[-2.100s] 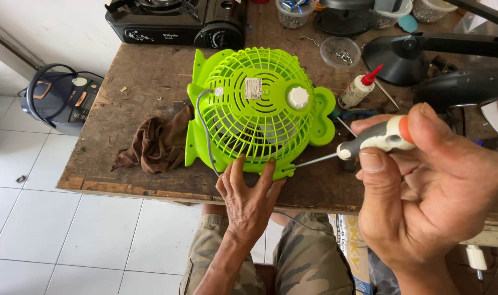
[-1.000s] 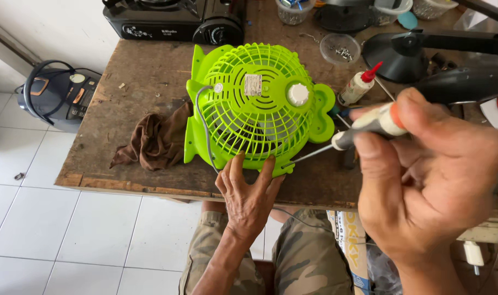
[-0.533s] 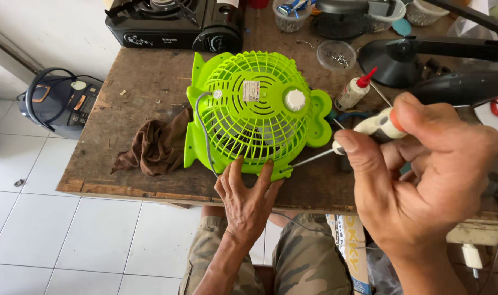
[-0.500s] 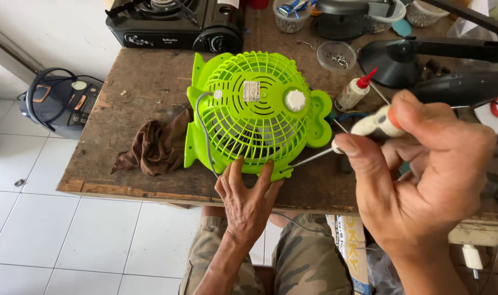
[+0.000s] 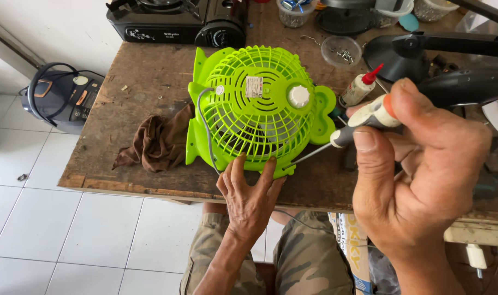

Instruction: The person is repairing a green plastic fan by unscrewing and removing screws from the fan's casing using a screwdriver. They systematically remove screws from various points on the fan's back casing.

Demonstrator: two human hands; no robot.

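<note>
Right hand [image 5: 423, 180] clenches screwdriver [image 5: 363, 120], shaft slanting down-left into the fan [image 5: 260, 109].

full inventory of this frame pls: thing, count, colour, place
fan: 1, lime green, lying grille-up mid table
table: 1, brown wood, worn
rag: 1, brown, left of fan
screwdriver: 1, white-orange handle, tip at fan's lower edge
glue bottle: 1, pale with red nozzle, right of fan
dish of screws: 1, clear, behind fan
stove: 1, black, far left of table
floor appliance: 1, dark grey, on white tiles
left hand: fingers on fan's near edge
right hand: gripping screwdriver
</note>
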